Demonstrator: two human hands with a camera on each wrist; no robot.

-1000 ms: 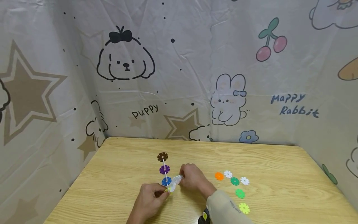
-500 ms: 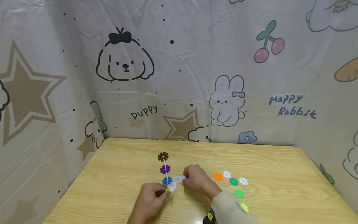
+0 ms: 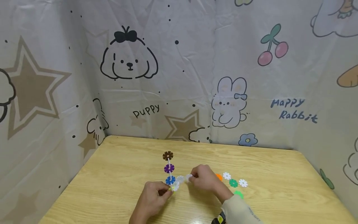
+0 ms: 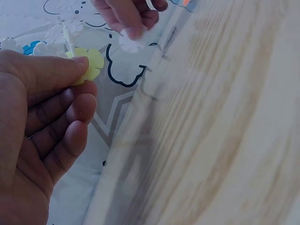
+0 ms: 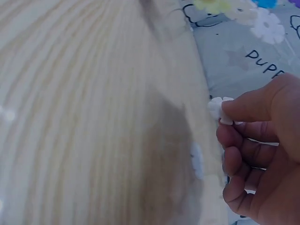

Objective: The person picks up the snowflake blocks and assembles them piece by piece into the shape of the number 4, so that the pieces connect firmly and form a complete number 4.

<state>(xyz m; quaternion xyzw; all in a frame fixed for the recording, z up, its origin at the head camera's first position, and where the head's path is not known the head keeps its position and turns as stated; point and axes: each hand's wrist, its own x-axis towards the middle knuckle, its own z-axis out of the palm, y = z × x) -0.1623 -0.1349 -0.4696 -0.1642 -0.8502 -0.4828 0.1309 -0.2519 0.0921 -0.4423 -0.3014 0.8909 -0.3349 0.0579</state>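
My left hand [image 3: 153, 197] pinches a yellow notched disc [image 4: 93, 64] between thumb and fingers. That disc belongs to a joined chain: a blue disc [image 3: 170, 180], a purple disc [image 3: 169, 168] and a brown disc [image 3: 167, 155] run away from it, with white pieces edge-on between them. A branch of white discs [image 5: 268, 26] sticks out to the right of the yellow one. My right hand [image 3: 205, 178] pinches white, petal-edged plastic [image 5: 216, 108] at its fingertips, apart from the branch. The fingers partly cover it, so whether it is one disc or two joined I cannot tell.
Loose discs lie on the wooden table [image 3: 112, 174] to the right: white [image 3: 227, 176], dark green [image 3: 233, 183], another white [image 3: 243, 183], light green [image 3: 238, 194] and a partly hidden orange one [image 3: 219, 177]. A printed cloth [image 3: 181, 77] hangs behind the table.
My right hand has moved right, away from the white branch, taking white plastic with it; a gap now shows between them. The forearm covers more of the loose discs. The left hand keeps its pinch.
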